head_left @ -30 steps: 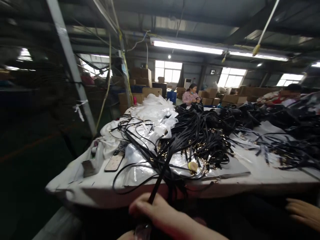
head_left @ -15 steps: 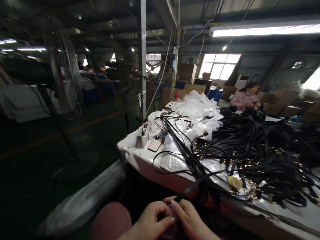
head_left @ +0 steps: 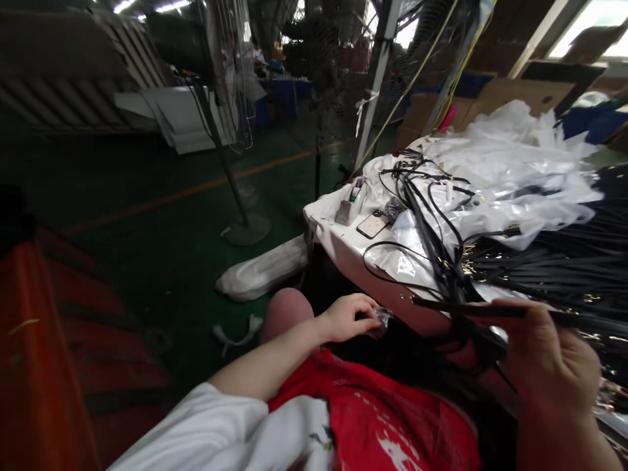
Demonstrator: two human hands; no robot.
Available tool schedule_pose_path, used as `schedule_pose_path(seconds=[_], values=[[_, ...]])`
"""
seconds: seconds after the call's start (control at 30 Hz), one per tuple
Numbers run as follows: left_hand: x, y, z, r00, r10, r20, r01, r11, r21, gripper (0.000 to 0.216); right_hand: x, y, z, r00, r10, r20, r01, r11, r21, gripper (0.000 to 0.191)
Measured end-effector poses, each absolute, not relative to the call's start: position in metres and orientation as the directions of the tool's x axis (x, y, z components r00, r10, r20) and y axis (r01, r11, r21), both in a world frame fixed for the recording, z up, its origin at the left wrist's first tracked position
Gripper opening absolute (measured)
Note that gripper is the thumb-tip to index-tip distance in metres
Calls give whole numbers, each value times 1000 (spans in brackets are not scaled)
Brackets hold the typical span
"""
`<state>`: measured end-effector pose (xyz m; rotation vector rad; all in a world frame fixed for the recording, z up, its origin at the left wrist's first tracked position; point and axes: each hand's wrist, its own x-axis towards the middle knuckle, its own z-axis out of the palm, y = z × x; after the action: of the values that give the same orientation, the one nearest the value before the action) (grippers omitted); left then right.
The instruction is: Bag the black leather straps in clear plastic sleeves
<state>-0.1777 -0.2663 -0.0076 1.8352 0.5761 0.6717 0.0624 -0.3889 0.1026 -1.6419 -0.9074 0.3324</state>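
Above my lap, my left hand (head_left: 349,318) pinches a small crumpled piece of clear plastic (head_left: 383,316) between thumb and fingers. My right hand (head_left: 552,356), somewhat blurred, is closed on a black strap (head_left: 441,305) at the table's near edge. That strap runs out leftward from the fingers, with a small gold-coloured bit of metal at its end. Beyond my right hand lies a large heap of black straps (head_left: 544,261) with gold-coloured fittings. A looser bundle of black straps (head_left: 432,229) crosses the table between the hands.
The table (head_left: 333,239) has a white cover. On it are a pile of clear plastic bags (head_left: 520,176), a phone (head_left: 373,224) and a small grey box (head_left: 345,212). A standing fan (head_left: 245,230) and a long plastic-wrapped roll (head_left: 265,268) occupy the floor. Something orange (head_left: 44,366) stands left.
My hands, together before, are now apart. The right has moved right with the black strap; the left keeps the plastic. My view has turned left and down.
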Motion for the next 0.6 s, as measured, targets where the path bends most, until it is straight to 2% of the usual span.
schedule_pose_path(seconds=[0.13,0.37,0.5,0.6], values=[[-180,-265,-13,748,632,203,21,-327,945,18,51,-391,108,652,718,242,300,49,-953,33],[-186,-266,3,815,536,221,-77,-277,958,30,39,-394,110,564,810,160,150,90,-985,32],[-184,-267,13,861,490,133,-13,-241,971,40,42,-392,115,594,795,123,116,67,-991,33],[-181,-269,14,896,443,36,-9,-63,998,53,47,-387,118,613,787,66,85,18,-996,32]])
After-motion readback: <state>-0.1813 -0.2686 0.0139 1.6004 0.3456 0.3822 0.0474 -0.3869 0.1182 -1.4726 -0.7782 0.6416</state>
